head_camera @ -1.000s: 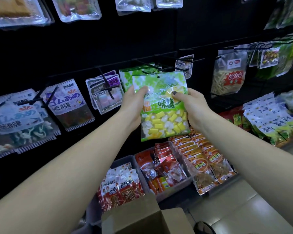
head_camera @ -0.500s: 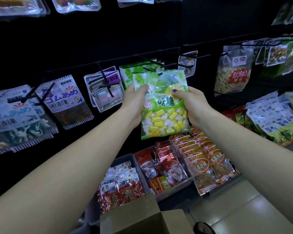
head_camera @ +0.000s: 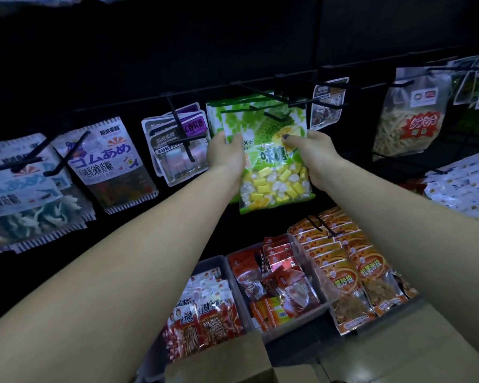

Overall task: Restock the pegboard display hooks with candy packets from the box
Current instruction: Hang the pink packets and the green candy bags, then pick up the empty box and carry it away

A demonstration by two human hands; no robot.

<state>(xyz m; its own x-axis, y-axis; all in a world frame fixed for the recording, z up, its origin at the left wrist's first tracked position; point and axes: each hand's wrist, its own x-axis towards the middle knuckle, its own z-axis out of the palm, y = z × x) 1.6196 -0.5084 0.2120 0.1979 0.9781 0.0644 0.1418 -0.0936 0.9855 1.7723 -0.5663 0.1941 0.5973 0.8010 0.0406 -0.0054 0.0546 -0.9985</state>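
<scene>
Below pegboard [head_camera: 150,64], bins [head_camera: 302,313] hold seemingly red snack packets [head_camera: 277,283].

Both bare arms reached forward and up, nearly parallel. The left hand [head_camera: 225,156] gripped the packet [head_camera: 271,158] at its left edge, thumb on the front. The right hand [head_camera: 313,152] pinched its right edge, dark-nailed thumb on the front.

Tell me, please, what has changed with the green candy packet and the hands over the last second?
Both hands carried the green durian candy packet up and toward the pegboard; its top is now at the black hook, over the matching green packets hanging behind. Whether the hook is through its hole cannot be told. The left hand and right hand kept the same grip on its side edges. The neighbouring packets stayed put.
</scene>
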